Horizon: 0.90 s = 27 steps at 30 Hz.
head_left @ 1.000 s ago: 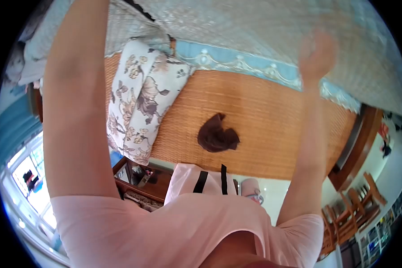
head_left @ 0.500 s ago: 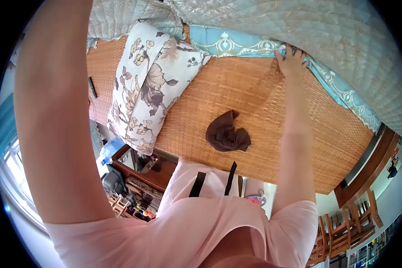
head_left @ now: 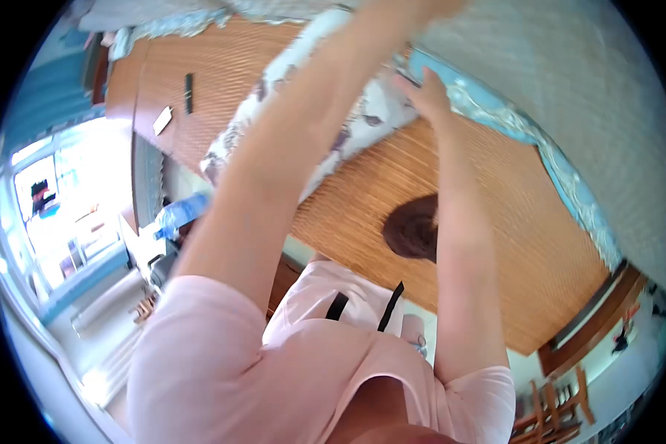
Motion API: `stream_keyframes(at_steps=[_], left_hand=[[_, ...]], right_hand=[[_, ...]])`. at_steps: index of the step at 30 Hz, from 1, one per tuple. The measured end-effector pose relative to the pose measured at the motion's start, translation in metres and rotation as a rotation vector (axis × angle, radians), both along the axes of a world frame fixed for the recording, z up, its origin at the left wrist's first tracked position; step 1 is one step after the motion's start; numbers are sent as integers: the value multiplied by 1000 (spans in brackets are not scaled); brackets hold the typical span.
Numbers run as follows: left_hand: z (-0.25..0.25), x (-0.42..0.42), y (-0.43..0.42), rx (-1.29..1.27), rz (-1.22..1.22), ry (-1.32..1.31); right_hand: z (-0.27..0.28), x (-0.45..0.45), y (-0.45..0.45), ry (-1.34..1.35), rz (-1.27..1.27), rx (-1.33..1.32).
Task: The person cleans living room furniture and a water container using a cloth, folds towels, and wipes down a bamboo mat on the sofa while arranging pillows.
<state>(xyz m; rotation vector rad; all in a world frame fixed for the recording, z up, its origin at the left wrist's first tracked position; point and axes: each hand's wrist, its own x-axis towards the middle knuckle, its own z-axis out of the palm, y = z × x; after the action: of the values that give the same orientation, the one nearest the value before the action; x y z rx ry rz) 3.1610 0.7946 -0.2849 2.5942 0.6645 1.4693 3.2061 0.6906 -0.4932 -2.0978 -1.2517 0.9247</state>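
Note:
My left forearm crosses over the floral pillow (head_left: 381,111). My left hand (head_left: 447,7) is blurred at the top edge, over the grey quilted cover (head_left: 570,96), and its fingers cannot be made out. My right hand (head_left: 429,95) is beside the pillow's upper right corner, by the blue trim (head_left: 488,109) of the cover. Its fingers are spread, with nothing visible between them. The woven mat (head_left: 362,185) lies below both arms. On it is a crumpled dark brown cloth (head_left: 408,228), partly hidden by my right forearm.
A dark narrow object (head_left: 189,93) and a small white one (head_left: 162,120) lie on the mat's left part. Past its near edge is a blue-tinted plastic bottle (head_left: 181,213). A bright window (head_left: 52,200) is at left, wooden chairs (head_left: 551,414) at lower right.
The view has turned toward the left side of the bed. My left arm has swung right across the pillow. My right hand has moved left along the blue trim, nearer the pillow.

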Motion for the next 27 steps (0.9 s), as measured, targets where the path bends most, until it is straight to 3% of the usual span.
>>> stream_keyframes(at_steps=[2,3,4,5,6,7,9,12,13,15,16,17,18,19,20,22,24,27], left_hand=[[-54,-135,-22,-190,299,-72],[-80,-215,-35,-368,563,-79],[-107,-299,-55,-701,900,-26],[-158,-404,-75,-802,1316,252],[-181,-497,-103,-1260,1162,88],[-190,-529,-137,-1472,1323,-236],[-222,-561,-176,-1595,1477,-222],[-260,-591,-184,-1620,1398,-561],[-265,-607,-180,-1738,1355,-493],[-219,-595,-183,-1646,1460,-274],[-180,-576,-183,-1581,1566,-95],[-141,-554,-192,-1511,1555,-77],[-160,-584,-208,-1584,1461,24],[-146,-585,-187,-1456,1490,91],[-125,-580,-179,-1511,1450,106],[-64,-533,-154,-1421,1432,-164],[-23,-507,-126,-1430,1180,-369],[27,-437,-87,-1067,752,-669]], right_hand=[[6,-14,20,1,-16,-51],[4,-20,28,-25,18,-83],[4,-24,29,-58,53,-125],[5,-31,27,-98,106,-126],[10,-42,27,-138,159,-120],[15,-50,29,-177,215,-113],[4,-61,23,-107,152,-147],[1,-80,-21,85,46,-176],[10,-89,-43,157,9,-123],[48,-103,-88,88,-75,-215],[34,-95,-119,20,-27,-355],[68,-97,-144,110,-56,-297],[112,-103,-163,185,-142,-319],[123,-98,-152,131,-166,-413],[129,-95,-170,177,-200,-317],[190,-91,-177,150,-304,-427],[276,-94,-184,260,-457,-416],[321,-49,-242,192,-777,106]])
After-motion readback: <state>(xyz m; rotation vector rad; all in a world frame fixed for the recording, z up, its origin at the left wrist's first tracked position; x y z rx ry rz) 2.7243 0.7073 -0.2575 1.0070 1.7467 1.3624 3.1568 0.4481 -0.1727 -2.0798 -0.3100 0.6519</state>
